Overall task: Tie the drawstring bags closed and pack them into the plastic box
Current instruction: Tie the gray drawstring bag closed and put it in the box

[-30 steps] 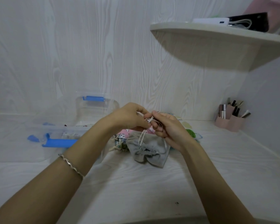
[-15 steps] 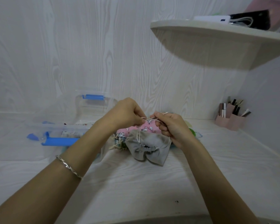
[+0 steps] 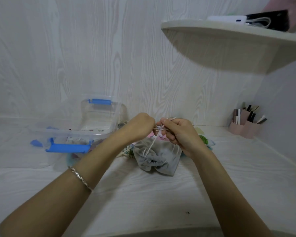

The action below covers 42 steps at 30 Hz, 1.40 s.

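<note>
While the left hand and the right hand meet fingertip to fingertip above the surface, both have their fingers curled and pinch the white drawstring of a grey bag. A loop of the cord passes over the top of the right hand's forefinger, and crossed strands sit between the two hands. From there the cord runs down to the bag's gathered mouth, which faces the near edge. A thin silver bracelet circles the left wrist.

The grey bag lies on the surface just under the hands, about midway between the left and right edges and closer to the back edge than the near one. Right behind it, partly covered by the hands, is a pink printed bag. More cloth pieces lie just beside it, among them something green past the right wrist and pale cords beside the left forearm.

Left of the bags, toward the back edge, stands the clear plastic box with no lid on it, a blue latch at its far end and another at its near end. Pale printed cloth shows through its walls. Small blue pieces lie just left of the box; what they belong to is unclear.

At the back right corner, against the wall, sits a pink organiser holding upright small items. Above that side a rounded shelf juts out from the wall, carrying a white power bank and a black object with a coiled cable.
</note>
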{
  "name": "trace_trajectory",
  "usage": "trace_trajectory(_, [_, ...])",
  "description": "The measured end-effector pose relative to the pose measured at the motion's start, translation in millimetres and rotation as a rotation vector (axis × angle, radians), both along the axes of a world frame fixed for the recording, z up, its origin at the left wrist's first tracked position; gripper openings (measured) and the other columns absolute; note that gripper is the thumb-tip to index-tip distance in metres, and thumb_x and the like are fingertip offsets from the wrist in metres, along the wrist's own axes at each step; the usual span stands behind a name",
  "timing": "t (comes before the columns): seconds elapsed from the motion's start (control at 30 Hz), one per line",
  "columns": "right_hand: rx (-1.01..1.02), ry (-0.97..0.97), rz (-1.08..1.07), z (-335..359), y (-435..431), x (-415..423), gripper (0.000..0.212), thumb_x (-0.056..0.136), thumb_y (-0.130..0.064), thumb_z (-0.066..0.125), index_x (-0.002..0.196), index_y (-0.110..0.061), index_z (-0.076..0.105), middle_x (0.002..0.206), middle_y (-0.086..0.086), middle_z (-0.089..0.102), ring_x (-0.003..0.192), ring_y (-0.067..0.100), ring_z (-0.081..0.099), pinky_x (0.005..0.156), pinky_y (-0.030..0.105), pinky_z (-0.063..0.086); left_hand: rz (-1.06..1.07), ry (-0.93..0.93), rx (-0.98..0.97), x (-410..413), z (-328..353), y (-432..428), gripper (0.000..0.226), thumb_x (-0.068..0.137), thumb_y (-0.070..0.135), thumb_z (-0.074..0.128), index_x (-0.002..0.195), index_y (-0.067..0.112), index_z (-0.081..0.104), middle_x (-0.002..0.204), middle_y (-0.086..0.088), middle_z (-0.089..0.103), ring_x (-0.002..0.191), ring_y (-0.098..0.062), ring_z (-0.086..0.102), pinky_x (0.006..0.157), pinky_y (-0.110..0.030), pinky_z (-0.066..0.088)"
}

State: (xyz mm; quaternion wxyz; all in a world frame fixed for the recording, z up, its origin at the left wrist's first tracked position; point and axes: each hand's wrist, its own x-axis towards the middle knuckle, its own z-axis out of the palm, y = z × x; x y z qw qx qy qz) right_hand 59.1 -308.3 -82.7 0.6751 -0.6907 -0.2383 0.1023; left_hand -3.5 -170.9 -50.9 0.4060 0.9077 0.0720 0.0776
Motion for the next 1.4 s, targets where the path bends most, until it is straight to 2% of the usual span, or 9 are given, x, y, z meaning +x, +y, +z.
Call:
trace_trajectory(0.13, [-0.017, -0.015, -0.014, 2, -3, -1, 0.023, 0.095, -0.02, 0.06, 0.08, -0.005, 0.068, 0.06, 0.006, 0.061, 0.042, 0.007, 0.038, 0.039, 0.016, 0.026, -0.113, -0.046, -0.081, -3, -9, 2, 0.037, 0.096, 0.027, 0.046, 0.069, 0.013, 0.068, 0.061, 0.001, 0.052, 0.053, -0.009, 0.043, 0.053, -0.023, 0.035])
trace_trajectory(0.23, [-0.109, -0.003, -0.011, 2, -5, 2, 0.031, 0.095, -0.029, 0.06, 0.075, -0.006, 0.068, 0.061, 0.006, 0.061, 0.043, 0.007, 0.038, 0.038, 0.016, 0.027, -0.223, -0.053, -0.205, -5, -9, 5, 0.029, 0.094, 0.026, 0.058, 0.074, 0.011, 0.072, 0.055, 0.008, 0.055, 0.04, 0.002, 0.041, 0.044, -0.008, 0.032])
trace_trajectory(0.37, [-0.287, 0.096, 0.086, 4, -13, 2, 0.045, 0.093, -0.049, 0.056, 0.073, -0.01, 0.063, 0.058, 0.003, 0.058, 0.045, 0.008, 0.043, 0.037, 0.017, 0.026, -0.067, -0.088, -0.293, 2, -7, 7, 0.035, 0.094, 0.026, 0.055, 0.061, 0.015, 0.062, 0.049, 0.005, 0.033, 0.044, -0.01, 0.03, 0.045, -0.019, 0.028])
trace_trajectory(0.5, [-0.225, -0.146, 0.067, -1, -13, -5, 0.015, 0.085, -0.004, 0.066, 0.085, -0.015, 0.057, 0.071, 0.001, 0.056, 0.058, 0.011, 0.049, 0.047, 0.019, 0.036, 0.013, -0.056, -0.322, 5, -5, 9, 0.034, 0.093, 0.019, 0.051, 0.06, 0.013, 0.055, 0.045, 0.005, 0.033, 0.042, -0.011, 0.028, 0.04, -0.019, 0.026])
trace_trajectory(0.67, [-0.359, -0.562, -0.085, -10, -1, 2, 0.052, 0.085, 0.014, 0.041, 0.111, -0.023, 0.068, 0.1, 0.0, 0.059, 0.075, -0.006, 0.051, 0.073, 0.008, 0.038, -0.112, 0.1, -0.302, 2, -3, 6, 0.034, 0.093, 0.028, 0.054, 0.063, 0.013, 0.053, 0.042, 0.007, 0.031, 0.039, -0.01, 0.026, 0.045, -0.023, 0.023])
trace_trajectory(0.8, [-0.228, -0.284, 0.073, -7, -2, -2, 0.038, 0.087, 0.016, 0.037, 0.069, -0.007, 0.062, 0.058, -0.017, 0.063, 0.051, -0.003, 0.047, 0.05, 0.009, 0.033, -0.131, 0.053, -0.262, -1, -2, 8, 0.038, 0.095, 0.028, 0.051, 0.061, 0.012, 0.053, 0.045, 0.007, 0.032, 0.044, -0.011, 0.025, 0.046, -0.023, 0.023])
trace_trajectory(1.03, [-0.155, -0.083, 0.357, -12, -11, -1, 0.029, 0.093, -0.018, 0.061, 0.121, -0.026, 0.058, 0.07, 0.007, 0.065, 0.049, 0.009, 0.035, 0.041, 0.017, 0.027, -0.084, -0.016, -0.224, 3, -6, 9, 0.041, 0.095, 0.031, 0.052, 0.057, 0.015, 0.05, 0.05, 0.002, 0.03, 0.045, -0.013, 0.025, 0.045, -0.023, 0.023])
trace_trajectory(1.17, [0.046, -0.103, 0.226, -10, -8, 6, 0.027, 0.095, -0.044, 0.053, 0.112, -0.028, 0.066, 0.056, 0.001, 0.05, 0.046, 0.007, 0.033, 0.039, 0.016, 0.026, -0.086, -0.068, -0.16, 2, -8, 6, 0.039, 0.095, 0.034, 0.054, 0.06, 0.017, 0.058, 0.05, 0.003, 0.032, 0.046, -0.012, 0.028, 0.047, -0.026, 0.025])
trace_trajectory(1.4, [0.426, 0.091, 0.01, -12, -6, 16, 0.04, 0.104, -0.029, 0.039, 0.082, -0.006, 0.064, 0.087, 0.006, 0.07, 0.081, 0.014, 0.065, 0.075, 0.024, 0.053, -0.034, -0.23, -0.126, 0, -10, 11, 0.044, 0.095, 0.039, 0.053, 0.071, 0.005, 0.067, 0.042, 0.005, 0.026, 0.035, -0.008, 0.025, 0.038, -0.016, 0.024])
